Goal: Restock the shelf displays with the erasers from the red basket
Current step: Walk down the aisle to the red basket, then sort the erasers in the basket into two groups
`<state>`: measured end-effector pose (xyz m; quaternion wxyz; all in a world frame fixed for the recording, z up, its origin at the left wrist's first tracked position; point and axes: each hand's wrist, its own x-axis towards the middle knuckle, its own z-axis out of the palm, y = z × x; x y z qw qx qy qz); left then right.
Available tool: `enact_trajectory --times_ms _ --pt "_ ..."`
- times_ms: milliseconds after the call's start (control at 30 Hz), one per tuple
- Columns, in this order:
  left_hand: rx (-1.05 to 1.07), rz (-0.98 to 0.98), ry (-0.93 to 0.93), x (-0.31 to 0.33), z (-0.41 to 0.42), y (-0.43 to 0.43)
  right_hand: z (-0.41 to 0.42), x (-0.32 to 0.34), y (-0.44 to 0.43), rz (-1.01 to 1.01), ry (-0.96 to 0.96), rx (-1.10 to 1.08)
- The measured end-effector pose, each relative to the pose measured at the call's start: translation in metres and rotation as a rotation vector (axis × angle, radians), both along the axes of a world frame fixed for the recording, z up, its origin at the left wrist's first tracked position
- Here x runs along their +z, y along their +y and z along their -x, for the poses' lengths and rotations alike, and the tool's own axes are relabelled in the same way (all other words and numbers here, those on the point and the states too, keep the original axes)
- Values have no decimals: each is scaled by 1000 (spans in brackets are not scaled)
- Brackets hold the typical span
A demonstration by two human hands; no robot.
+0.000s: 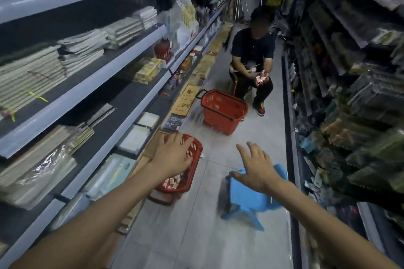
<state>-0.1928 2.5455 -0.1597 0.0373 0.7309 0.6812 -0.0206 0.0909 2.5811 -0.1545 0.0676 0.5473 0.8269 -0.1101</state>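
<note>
A red basket (193, 160) stands on the floor by the left shelving, with small erasers (172, 182) showing in its bottom. My left hand (172, 155) is spread over the basket, fingers apart, holding nothing that I can see. My right hand (255, 166) hovers open over a blue plastic stool (249, 199), fingers apart. The picture is blurred by motion.
A second red basket (223, 111) stands farther down the aisle. Behind it a person (251, 65) squats, holding small items. Grey shelves (87, 85) with stacked notebooks run along the left; packed racks (349, 94) line the right. Flat packets lie along the floor edge.
</note>
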Motion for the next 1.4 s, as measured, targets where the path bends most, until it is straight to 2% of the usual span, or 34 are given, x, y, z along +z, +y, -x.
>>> enact_trajectory --times_ms 233,467,767,1033,1267,1400 --pt "117 28 -23 -14 41 72 48 -15 125 33 5 147" --pt "366 28 -76 -30 63 75 120 -55 230 126 38 451" --pt "648 107 -75 -70 95 47 224 -81 289 145 -15 788" --pt "813 147 -136 -95 119 39 281 -107 312 140 -105 978" --pt "942 175 -119 -118 115 57 323 -131 361 148 -154 1175" --pt "1119 152 -142 -137 93 92 342 -156 401 183 -171 1316"
